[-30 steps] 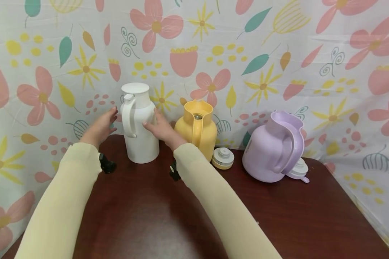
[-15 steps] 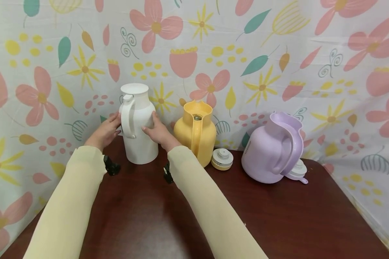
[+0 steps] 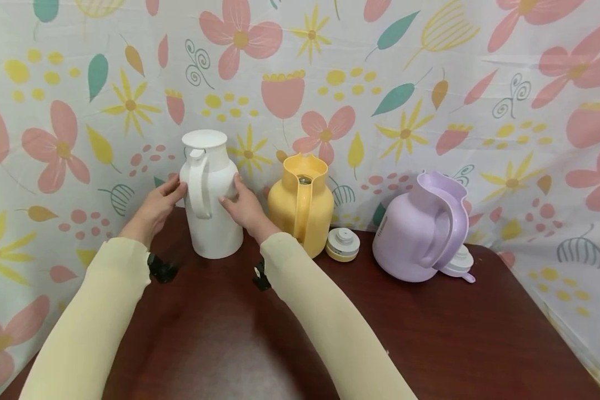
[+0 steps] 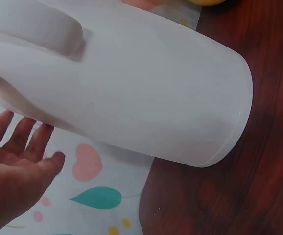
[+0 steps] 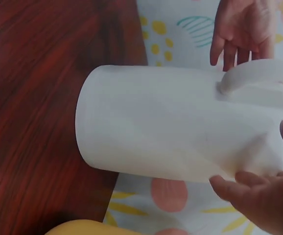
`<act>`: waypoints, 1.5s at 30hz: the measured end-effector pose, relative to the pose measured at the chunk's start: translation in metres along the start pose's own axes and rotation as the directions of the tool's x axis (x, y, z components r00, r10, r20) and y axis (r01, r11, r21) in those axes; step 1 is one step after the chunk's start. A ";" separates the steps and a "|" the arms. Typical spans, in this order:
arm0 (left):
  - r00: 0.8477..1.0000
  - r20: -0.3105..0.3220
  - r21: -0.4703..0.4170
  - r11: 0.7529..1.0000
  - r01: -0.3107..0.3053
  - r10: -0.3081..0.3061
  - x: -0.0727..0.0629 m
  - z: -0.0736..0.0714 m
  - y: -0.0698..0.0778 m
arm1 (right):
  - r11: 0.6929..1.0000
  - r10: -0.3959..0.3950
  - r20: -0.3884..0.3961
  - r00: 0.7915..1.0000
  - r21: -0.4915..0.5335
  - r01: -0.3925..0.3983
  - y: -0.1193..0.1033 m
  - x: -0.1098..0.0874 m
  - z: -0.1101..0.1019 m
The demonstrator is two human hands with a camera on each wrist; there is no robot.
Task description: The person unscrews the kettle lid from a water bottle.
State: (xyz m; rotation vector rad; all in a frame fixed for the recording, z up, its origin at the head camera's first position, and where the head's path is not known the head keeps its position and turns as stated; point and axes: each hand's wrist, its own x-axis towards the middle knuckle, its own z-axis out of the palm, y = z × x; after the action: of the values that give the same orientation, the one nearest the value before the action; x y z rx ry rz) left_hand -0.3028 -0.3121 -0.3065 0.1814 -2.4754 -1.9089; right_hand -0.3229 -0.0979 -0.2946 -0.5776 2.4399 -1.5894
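left hand (image 3: 154,210), right hand (image 3: 247,210) gripping white jug (image 3: 216,205); table (image 3: 215,316) leaving room before them, edge running behind; jug sitting slightly nearer than earlier.

Dark reddish-brown table (image 3: 455,333), wood-grained, glossy; far-right corner rounded. Soft pale glare (image 3: 220,339) lies toward the front. White sheet (image 3: 350,33) hangs behind, lightly creased, printed with pink flowers (image 3: 241,39), teal leaves (image 3: 98,76).
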 end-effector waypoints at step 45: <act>0.989 -0.088 0.182 0.978 -0.099 0.116 -0.141 0.053 -0.004 | 0.970 -0.232 -0.336 0.913 -0.015 0.241 0.024 -0.134 -0.014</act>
State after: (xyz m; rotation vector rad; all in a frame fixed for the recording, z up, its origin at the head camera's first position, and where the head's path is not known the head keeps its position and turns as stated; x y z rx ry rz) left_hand -0.1669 -0.2482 -0.3149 0.1356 -2.5317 -1.5995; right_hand -0.2115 -0.0233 -0.3193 -0.6686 2.6670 -1.9582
